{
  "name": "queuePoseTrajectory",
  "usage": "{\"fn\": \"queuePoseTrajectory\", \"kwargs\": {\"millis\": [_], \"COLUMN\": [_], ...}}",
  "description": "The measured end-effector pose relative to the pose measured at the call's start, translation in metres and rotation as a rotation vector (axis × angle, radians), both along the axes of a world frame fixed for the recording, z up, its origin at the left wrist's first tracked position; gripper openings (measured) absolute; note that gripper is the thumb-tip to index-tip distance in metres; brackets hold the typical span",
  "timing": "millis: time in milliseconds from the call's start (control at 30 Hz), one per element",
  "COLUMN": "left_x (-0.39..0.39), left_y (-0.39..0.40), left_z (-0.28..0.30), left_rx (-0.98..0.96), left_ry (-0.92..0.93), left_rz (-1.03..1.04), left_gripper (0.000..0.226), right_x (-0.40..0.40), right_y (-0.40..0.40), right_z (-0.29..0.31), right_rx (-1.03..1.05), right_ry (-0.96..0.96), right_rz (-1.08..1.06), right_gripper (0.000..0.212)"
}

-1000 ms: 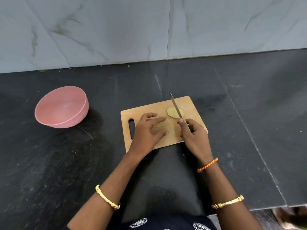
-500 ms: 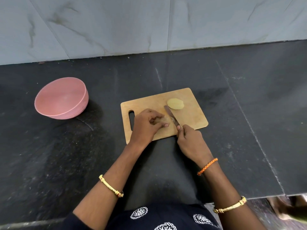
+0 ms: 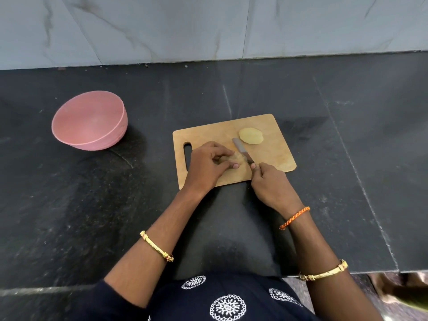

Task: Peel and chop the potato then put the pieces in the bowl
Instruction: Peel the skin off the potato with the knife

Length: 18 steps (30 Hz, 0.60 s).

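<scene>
A peeled potato piece (image 3: 238, 156) lay on the wooden cutting board (image 3: 273, 156), pinned under the curled fingers of the left hand (image 3: 209, 166). Just right of that grip, the knife (image 3: 242, 150) blade rested against the piece, its handle clasped in the right hand (image 3: 272, 187). Beyond the blade lay a second potato half (image 3: 251, 135). Well left of both hands, the pink bowl (image 3: 90, 120) sat on the dark counter (image 3: 69, 205).
</scene>
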<state>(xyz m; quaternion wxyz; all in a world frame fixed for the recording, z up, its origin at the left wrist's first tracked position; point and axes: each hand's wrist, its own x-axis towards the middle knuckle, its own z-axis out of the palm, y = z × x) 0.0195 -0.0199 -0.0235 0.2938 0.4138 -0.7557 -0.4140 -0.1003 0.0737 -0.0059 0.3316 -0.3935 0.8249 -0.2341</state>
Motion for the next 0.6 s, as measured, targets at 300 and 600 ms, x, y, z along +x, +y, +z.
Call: {"fn": "queuePoseTrajectory", "kwargs": {"millis": [300,600], "left_x": [0.0,-0.001], "left_y": [0.001,0.004], "left_z": [0.001,0.002], "left_rx": [0.027,0.035], "left_ry": [-0.003,0.027], "left_rz": [0.016,0.045], "left_gripper": [0.031,0.032], "right_x": [-0.002,0.01], "right_y": [-0.001,-0.003], "right_z": [0.006,0.003], "right_rx": [0.028,0.053], "right_ry": [-0.004,0.078], "right_rz": [0.04,0.058], "right_gripper": [0.039,0.034]}}
